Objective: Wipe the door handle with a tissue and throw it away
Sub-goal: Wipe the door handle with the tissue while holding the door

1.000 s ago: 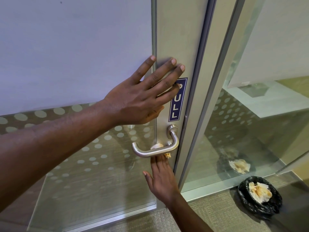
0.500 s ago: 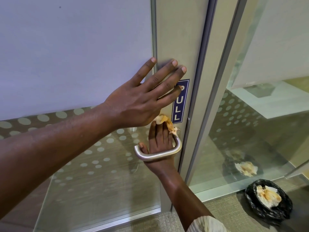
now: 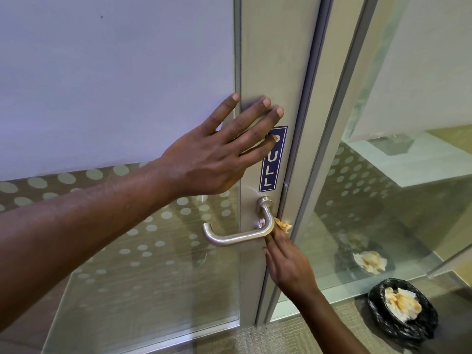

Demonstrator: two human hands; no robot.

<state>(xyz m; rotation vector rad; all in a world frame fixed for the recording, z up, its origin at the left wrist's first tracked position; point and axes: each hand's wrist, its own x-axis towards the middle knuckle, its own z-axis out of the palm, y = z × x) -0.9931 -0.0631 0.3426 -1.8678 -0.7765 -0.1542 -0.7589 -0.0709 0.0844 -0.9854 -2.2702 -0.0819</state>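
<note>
A brushed metal lever handle (image 3: 237,236) sticks out of the door's grey frame below a blue PULL sign (image 3: 272,159). My left hand (image 3: 219,154) lies flat on the door above the handle, fingers spread. My right hand (image 3: 288,267) reaches up from below and presses a crumpled, orange-stained tissue (image 3: 283,224) against the handle's bend at its right side. Most of the tissue is hidden under the fingers. A small bin lined with a black bag (image 3: 401,314) stands on the floor at lower right and holds used tissues.
The door's glass (image 3: 143,264) has a frosted upper panel and a dotted band. A fixed glass wall (image 3: 383,200) to the right reflects the bin. Carpet (image 3: 293,335) covers the floor in front.
My right hand has dropped from behind the handle's top to its lower right bend, taking the tissue along. My left hand stays flat on the door.
</note>
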